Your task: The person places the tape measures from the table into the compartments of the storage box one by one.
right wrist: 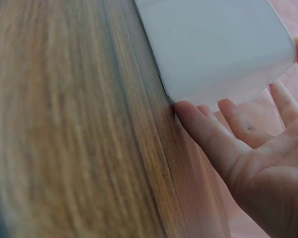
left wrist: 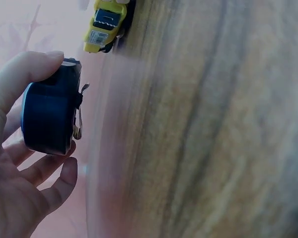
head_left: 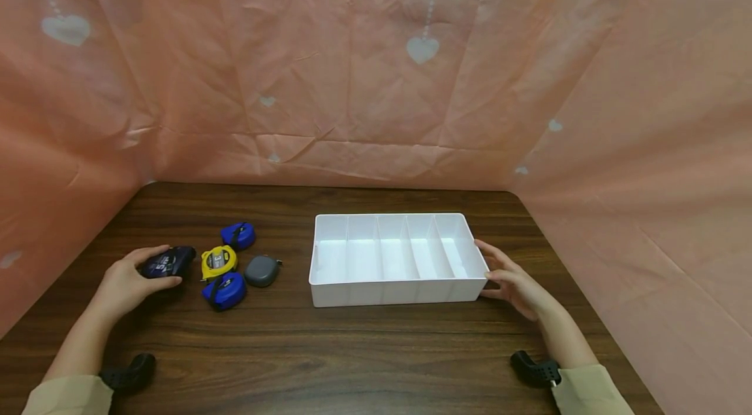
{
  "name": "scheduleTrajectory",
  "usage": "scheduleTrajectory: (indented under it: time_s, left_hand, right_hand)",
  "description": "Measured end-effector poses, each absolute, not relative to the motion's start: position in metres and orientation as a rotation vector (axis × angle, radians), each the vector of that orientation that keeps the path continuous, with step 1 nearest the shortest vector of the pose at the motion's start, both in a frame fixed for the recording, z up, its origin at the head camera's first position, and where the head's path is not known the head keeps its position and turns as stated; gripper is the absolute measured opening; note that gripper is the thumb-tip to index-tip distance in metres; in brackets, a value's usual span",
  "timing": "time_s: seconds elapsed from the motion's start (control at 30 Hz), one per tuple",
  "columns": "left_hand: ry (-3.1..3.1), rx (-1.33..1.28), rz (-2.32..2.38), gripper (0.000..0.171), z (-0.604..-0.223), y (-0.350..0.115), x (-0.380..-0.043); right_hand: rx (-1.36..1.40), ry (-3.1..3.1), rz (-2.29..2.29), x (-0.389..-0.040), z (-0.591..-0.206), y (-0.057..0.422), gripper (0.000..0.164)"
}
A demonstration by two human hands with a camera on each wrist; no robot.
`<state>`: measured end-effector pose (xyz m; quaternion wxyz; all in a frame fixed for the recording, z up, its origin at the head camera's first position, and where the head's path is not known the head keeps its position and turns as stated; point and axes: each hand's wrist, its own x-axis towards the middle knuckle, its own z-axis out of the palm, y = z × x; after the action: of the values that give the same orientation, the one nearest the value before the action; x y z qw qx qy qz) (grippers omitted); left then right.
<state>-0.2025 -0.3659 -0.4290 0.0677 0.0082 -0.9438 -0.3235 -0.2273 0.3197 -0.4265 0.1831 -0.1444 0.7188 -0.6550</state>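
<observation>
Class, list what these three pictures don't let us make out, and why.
Head view: the fine print on the dark tape measure, too small to read.
Left wrist view: the rest of the yellow tape measure, cut off by the top edge.
Right wrist view: the inside of the white box, hidden by its outer walls.

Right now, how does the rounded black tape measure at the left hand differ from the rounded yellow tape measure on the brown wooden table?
The black tape measure has a dark case, while the yellow tape measure has a bright one. The left hand grips the black one; no hand touches the yellow one. Both show printing on top and lie left of the white, divided box.
</observation>
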Motion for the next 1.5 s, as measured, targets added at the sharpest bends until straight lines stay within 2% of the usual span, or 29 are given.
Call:
scheduleTrajectory:
  time_s: [1.5]
  left_hand:
    - [-2.599, -0.123, -0.952, 0.073, -0.401, -0.319, -0.209]
  right_hand:
    - [-0.407, 2.030, -1.843, -0.227, -0.425, 0.319, 0.066]
